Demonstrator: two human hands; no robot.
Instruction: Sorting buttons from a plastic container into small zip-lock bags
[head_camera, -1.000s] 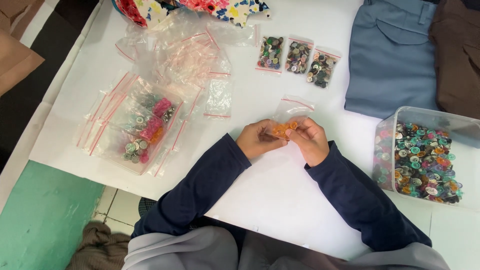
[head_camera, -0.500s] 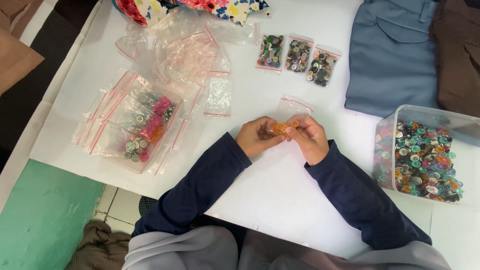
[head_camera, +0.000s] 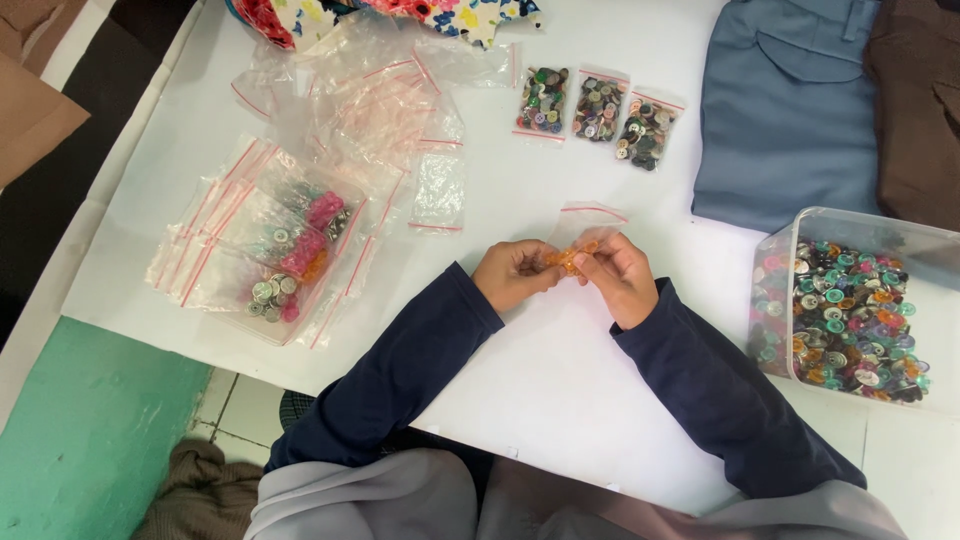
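My left hand (head_camera: 512, 274) and my right hand (head_camera: 618, 277) meet at the middle of the white table (head_camera: 560, 400). Between their fingertips they pinch a small clear zip bag (head_camera: 583, 226) with orange buttons (head_camera: 566, 258) inside it. The bag's red-striped top sticks up beyond my fingers. Both sleeves are dark blue.
A clear plastic tub (head_camera: 850, 310) of mixed coloured buttons stands at the right. Three filled button bags (head_camera: 598, 108) lie at the back. A heap of zip bags (head_camera: 290, 240), some holding buttons, covers the left. Blue trousers (head_camera: 790, 100) and a brown garment (head_camera: 920, 110) lie back right.
The hands have stayed in place; the fingers have shifted slightly on the small bag of orange buttons.
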